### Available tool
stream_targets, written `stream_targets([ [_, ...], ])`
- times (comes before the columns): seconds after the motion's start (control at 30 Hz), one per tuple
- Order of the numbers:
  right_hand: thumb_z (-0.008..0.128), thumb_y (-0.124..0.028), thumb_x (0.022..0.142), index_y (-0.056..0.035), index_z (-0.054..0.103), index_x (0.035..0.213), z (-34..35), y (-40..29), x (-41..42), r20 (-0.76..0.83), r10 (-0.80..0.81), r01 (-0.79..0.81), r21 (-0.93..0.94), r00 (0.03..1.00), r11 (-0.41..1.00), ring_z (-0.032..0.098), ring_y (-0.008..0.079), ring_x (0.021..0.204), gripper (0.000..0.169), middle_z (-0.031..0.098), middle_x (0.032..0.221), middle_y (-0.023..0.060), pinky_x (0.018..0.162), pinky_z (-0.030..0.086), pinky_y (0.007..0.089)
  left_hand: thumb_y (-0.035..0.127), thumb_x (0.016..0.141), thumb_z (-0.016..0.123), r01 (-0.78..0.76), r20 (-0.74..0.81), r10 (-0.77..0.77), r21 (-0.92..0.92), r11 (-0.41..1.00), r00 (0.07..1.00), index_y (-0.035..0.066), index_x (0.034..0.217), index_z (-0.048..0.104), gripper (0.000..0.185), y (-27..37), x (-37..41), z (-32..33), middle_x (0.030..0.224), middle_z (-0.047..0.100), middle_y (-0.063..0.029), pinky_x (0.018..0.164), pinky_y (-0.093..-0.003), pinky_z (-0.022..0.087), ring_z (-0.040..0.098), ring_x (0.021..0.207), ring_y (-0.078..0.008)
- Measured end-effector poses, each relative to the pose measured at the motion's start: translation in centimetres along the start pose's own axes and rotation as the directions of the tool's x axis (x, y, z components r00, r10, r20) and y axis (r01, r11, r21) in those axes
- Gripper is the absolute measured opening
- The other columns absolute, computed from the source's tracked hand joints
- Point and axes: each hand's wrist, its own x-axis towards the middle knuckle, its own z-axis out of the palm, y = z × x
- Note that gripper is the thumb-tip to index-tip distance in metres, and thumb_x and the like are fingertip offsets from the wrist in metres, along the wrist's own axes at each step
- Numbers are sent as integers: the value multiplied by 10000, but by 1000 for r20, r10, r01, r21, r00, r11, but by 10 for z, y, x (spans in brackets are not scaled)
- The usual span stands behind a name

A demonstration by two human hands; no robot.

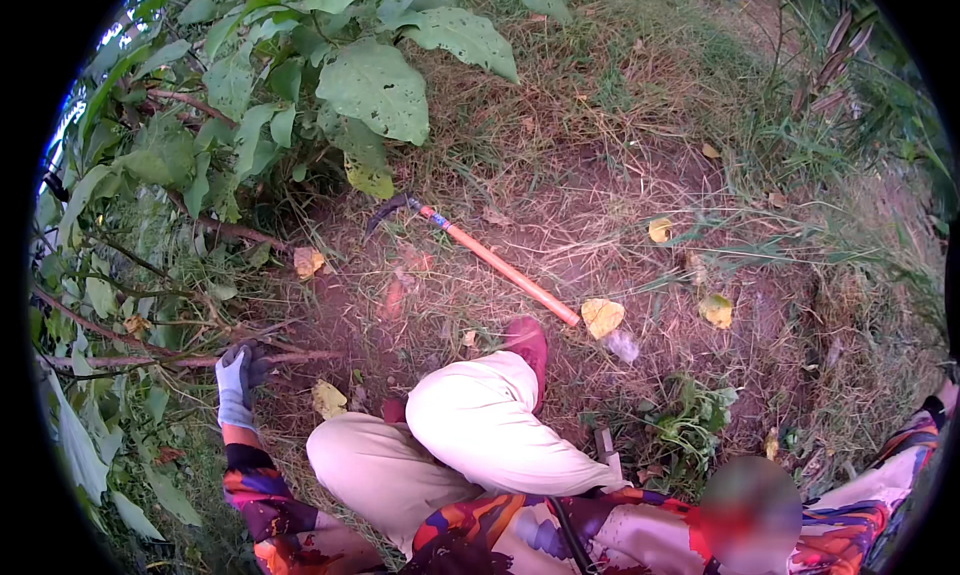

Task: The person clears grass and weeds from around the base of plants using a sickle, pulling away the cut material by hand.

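My left hand (241, 374), in a light grey and dark work glove, is at the left around a thin woody branch (300, 356) whose end points right over the soil. Leafy stems spread to the left of that hand. My right arm stretches out to the far right; only the wrist shows at the picture's rim, and the hand itself is out of view. In front of my knees lies a hand sickle with an orange handle (510, 272) and a dark curved blade (386, 213), on dry grass, touched by neither hand.
A large-leaved green plant (375, 91) fills the upper left. Yellow fallen leaves (602, 318) are scattered on the ground. Near my right side lies a pulled-looking clump of green weeds (694, 417). Tall grass and dry pods (836, 61) stand at the upper right. My red shoe (529, 346) is near the handle.
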Motion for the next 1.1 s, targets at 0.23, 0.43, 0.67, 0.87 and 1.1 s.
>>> stream_targets([
  [0.23, 590, -136, 730, -50, 561, 1023, -44, 123, -70, -44, 662, -654, 114, 748, 748, 554, 209, 797, 307, 588, 916, 89, 670, 441, 332, 217, 870, 519, 158, 26, -156, -178, 971, 987, 30, 1079, 538, 281, 17, -4, 16, 870, 619, -76, 513, -282, 497, 600, 658, -170],
  [0.43, 568, -157, 773, -15, 550, 994, 179, 139, -324, 666, 360, -371, -133, 653, 919, 433, 103, 439, 263, 527, 653, 9, 385, 329, 232, 218, 810, 581, -403, 310, 261, 624, 670, 914, -5, 998, 591, 291, 48, 49, 44, 867, 629, -81, 639, -286, 484, 605, 719, -185],
  [0.67, 614, -43, 731, 14, 525, 1037, 337, -147, -649, 956, -205, 211, 248, -208, 945, 589, 206, 870, 324, 583, 969, 139, 775, 478, 302, 192, 860, 543, -101, 295, -3, 337, 936, 956, 27, 1098, 550, 290, 50, 7, 18, 872, 620, -22, 607, -218, 464, 561, 675, -87],
  [0.87, 621, -91, 713, 18, 540, 998, 407, -177, -714, 953, -108, 268, 186, -282, 945, 602, 237, 803, 315, 605, 877, 147, 731, 479, 330, 180, 860, 532, 186, 294, -255, 242, 952, 921, 14, 1073, 560, 272, -33, 14, 44, 877, 622, -50, 633, -239, 481, 602, 724, -125],
  [1.1, 644, -126, 649, 4, 535, 999, 438, -146, -783, 964, -99, 360, 186, -247, 914, 563, 253, 721, 388, 550, 813, 143, 664, 462, 354, 164, 841, 535, -69, 457, -198, 503, 861, 867, -1, 1074, 561, 287, -191, 50, 65, 919, 637, -79, 672, -274, 484, 614, 780, -157],
])
